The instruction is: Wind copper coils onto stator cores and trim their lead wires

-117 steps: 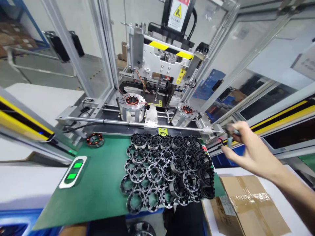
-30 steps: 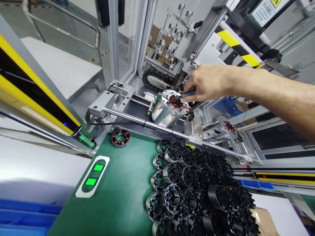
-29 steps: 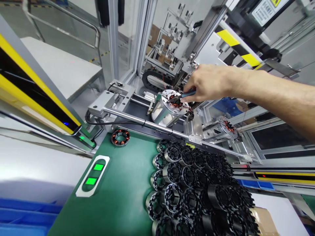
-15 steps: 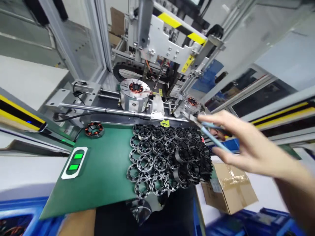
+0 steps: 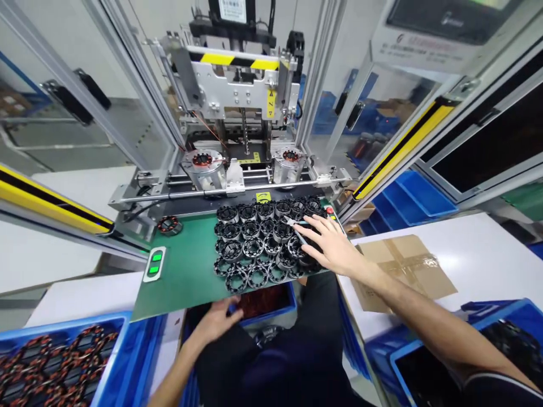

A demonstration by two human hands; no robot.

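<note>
Over the right side of the black ring cores [image 5: 253,246], my right hand [image 5: 328,243] has its fingers around a pair of light-blue-handled pliers [image 5: 299,233], whose tip points left. My left hand [image 5: 218,321] is below the front edge of the green board [image 5: 186,282], with its fingers partly curled near a small blue item [image 5: 232,307]; the hold is unclear. A copper-wound ring [image 5: 169,225] lies at the board's back left. Two more wound rings sit on the left metal fixture [image 5: 207,172] and the right metal fixture [image 5: 288,169].
A machine head with a striped bar [image 5: 237,60] stands behind the board. At lower left is a blue bin [image 5: 127,339] of wound rings. A cardboard box [image 5: 399,265] lies on the right white table [image 5: 479,254]. A blue bin with reddish contents [image 5: 292,299] sits under the board.
The view has turned and pulled back. My right hand has come down with the pliers from beside the right fixture to over the black cores. My left hand has come into view.
</note>
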